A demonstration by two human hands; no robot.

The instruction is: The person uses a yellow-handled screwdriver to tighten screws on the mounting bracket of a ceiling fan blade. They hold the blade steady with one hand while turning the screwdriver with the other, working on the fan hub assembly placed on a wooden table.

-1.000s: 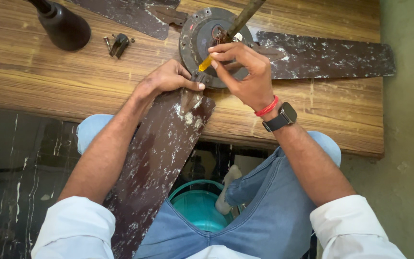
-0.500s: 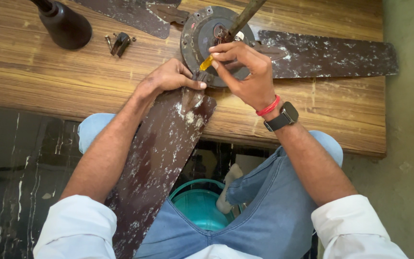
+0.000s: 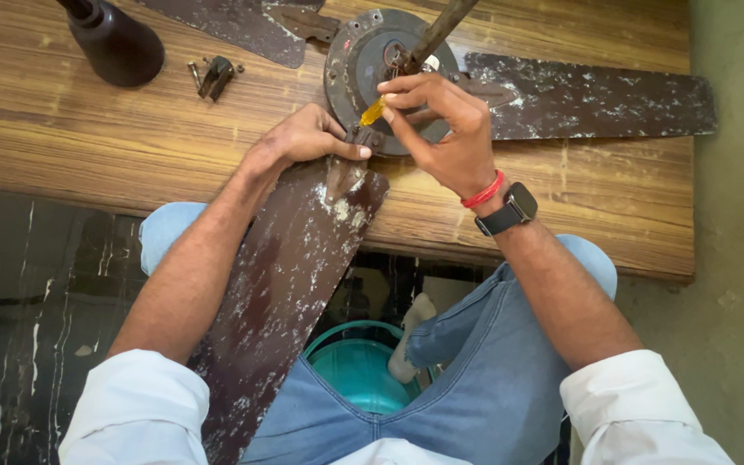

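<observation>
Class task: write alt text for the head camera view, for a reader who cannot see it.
A person's right hand holds a yellow-handled screwdriver at the round motor hub of a dismantled ceiling fan, while the left hand steadies the near fan blade. The fan lies on a wooden table, with loose metal fittings nearby.

A: Single view only, head-mounted, looking almost straight down over the lap onto the front edge of the desk [image 3: 131, 164].
B: Facing?
A: Away from the body; far edge of desk at top of frame, knees and floor at bottom.
B: Distance?
A: Close, arm's reach. Both forearms in full, left hand [image 3: 303, 138] and right hand [image 3: 441, 129] near top centre.
B: Overlap with another view?
A: None, just one camera.
</observation>
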